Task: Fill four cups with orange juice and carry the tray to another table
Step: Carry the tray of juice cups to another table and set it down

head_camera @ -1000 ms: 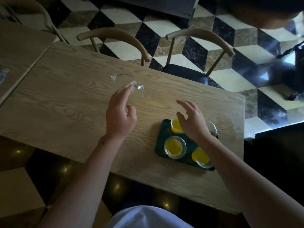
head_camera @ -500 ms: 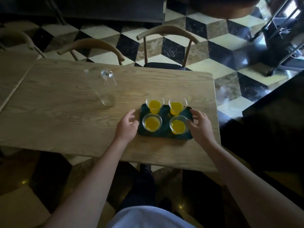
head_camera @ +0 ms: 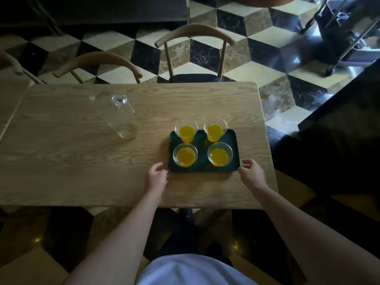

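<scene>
A dark green tray point(head_camera: 202, 167) lies on the right part of the wooden table point(head_camera: 82, 161). Several clear plastic cups stand on it in two rows, each holding orange juice, such as the near left cup point(head_camera: 185, 154) and the near right cup point(head_camera: 219, 154). My left hand point(head_camera: 155, 177) hovers just off the tray's near left corner, fingers curled and apart, holding nothing. At the tray's near right corner my right hand point(head_camera: 250, 172) is open too, its fingertips almost at the rim. An empty glass jug point(head_camera: 118, 116) stands to the left.
Two wooden chairs, one at the left point(head_camera: 98, 62) and one at the right point(head_camera: 195, 48), stand at the table's far side. A second table point(head_camera: 8, 103) adjoins on the left. A dark counter point(head_camera: 339, 130) lies to the right, a wheeled cart point(head_camera: 345, 31) beyond it.
My left hand left the glass jug and came down beside the tray. Both hands then slid back from the tray's sides to its near corners. The view shifted to centre the tray.
</scene>
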Demonstrator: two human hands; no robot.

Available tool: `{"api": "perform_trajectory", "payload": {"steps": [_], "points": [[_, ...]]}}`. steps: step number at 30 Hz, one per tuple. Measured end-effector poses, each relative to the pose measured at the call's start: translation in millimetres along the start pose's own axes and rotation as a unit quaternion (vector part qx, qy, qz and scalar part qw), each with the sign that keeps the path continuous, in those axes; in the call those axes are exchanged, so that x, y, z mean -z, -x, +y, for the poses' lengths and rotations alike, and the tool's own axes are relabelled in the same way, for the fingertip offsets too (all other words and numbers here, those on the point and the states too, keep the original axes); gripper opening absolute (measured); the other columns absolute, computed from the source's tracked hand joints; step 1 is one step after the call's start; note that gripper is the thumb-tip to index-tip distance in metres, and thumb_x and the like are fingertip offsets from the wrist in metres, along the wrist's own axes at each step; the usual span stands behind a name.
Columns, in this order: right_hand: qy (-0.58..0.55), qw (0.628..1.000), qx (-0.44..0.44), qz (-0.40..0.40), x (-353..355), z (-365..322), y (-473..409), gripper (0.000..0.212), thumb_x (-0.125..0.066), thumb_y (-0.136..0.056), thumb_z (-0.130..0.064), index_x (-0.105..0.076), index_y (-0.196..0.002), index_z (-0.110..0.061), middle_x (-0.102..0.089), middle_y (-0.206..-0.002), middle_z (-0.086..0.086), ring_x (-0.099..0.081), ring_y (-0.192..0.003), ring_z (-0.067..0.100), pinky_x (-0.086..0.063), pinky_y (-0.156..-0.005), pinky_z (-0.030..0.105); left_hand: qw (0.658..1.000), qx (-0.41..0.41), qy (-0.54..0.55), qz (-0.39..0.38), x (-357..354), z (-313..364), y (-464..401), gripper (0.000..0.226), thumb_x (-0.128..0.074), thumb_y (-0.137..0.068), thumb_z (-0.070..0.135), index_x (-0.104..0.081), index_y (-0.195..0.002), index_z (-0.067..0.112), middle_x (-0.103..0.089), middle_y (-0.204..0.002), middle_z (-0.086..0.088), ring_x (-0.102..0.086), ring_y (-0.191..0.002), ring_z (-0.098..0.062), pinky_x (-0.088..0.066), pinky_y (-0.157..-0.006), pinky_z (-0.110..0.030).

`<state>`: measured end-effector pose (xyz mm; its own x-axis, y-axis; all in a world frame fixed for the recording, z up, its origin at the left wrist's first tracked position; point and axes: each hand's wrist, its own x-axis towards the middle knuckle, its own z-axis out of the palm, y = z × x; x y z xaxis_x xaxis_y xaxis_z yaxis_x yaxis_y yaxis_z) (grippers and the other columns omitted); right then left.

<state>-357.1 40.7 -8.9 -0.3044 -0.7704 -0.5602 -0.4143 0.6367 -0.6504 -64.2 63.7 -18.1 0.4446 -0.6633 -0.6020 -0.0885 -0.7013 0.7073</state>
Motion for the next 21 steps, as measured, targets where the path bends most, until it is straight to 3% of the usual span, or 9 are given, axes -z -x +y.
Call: {"api": "perform_trajectory", "payload": {"steps": [4, 9, 13, 17, 21], "points": [[0.02, 0.999, -0.029, 0.017, -4, -3, -13, 0.047, -0.057, -0.095, -0.012, -0.052, -0.142, -0.01, -0.065, -0.133, 0.012, -0.062, -0.118, 0.026, -0.054, -0.098, 0.042, 0.999, -0.012, -0.04, -0.012, -2, 1, -24, 0.046, -0.054, -0.094, 0.007, -0.056, -0.137, 0.023, -0.066, -0.099, -0.008, -0.062, -0.077, -0.019, -0.054, -0.066, -0.031], [0.02, 0.999, -0.034, 0.019, -4, -14, -31, 0.054, -0.051, -0.097, -0.006, -0.045, -0.15, -0.013, -0.058, -0.142, 0.013, -0.057, -0.127, 0.027, -0.051, -0.099, 0.038, 0.997, -0.027, -0.068, -0.04, -11, 14, -50, 0.044, -0.053, -0.097, 0.003, -0.053, -0.139, 0.016, -0.063, -0.113, -0.009, -0.06, -0.098, -0.019, -0.046, -0.075, -0.026], [0.018, 1.0, -0.026, 0.003, -1, -19, -46, 0.058, -0.051, -0.097, -0.004, -0.042, -0.153, -0.018, -0.057, -0.143, 0.011, -0.058, -0.123, 0.024, -0.049, -0.087, 0.028, 0.994, -0.029, -0.091, -0.053, -19, 25, -66, 0.045, -0.051, -0.099, 0.002, -0.051, -0.142, 0.015, -0.063, -0.122, -0.015, -0.059, -0.105, -0.023, -0.046, -0.081, -0.031], [0.014, 1.0, -0.015, -0.003, -3, -24, -65, 0.058, -0.055, -0.098, -0.006, -0.042, -0.153, -0.018, -0.059, -0.14, 0.009, -0.058, -0.106, 0.015, -0.043, -0.063, 0.013, 0.992, -0.034, -0.112, -0.051, -28, 35, -78, 0.049, -0.053, -0.099, 0.004, -0.047, -0.146, 0.016, -0.06, -0.128, -0.014, -0.055, -0.105, -0.02, -0.044, -0.08, -0.029], [0.011, 1.0, -0.009, -0.018, -6, -24, -78, 0.06, -0.059, -0.096, -0.007, -0.044, -0.152, -0.02, -0.063, -0.135, 0.006, -0.06, -0.101, 0.014, -0.044, -0.059, 0.013, 0.992, -0.034, -0.113, -0.049, -35, 36, -86, 0.055, -0.058, -0.096, 0.003, -0.046, -0.148, 0.02, -0.059, -0.132, -0.016, -0.058, -0.116, -0.028, -0.046, -0.085, -0.032]]}}
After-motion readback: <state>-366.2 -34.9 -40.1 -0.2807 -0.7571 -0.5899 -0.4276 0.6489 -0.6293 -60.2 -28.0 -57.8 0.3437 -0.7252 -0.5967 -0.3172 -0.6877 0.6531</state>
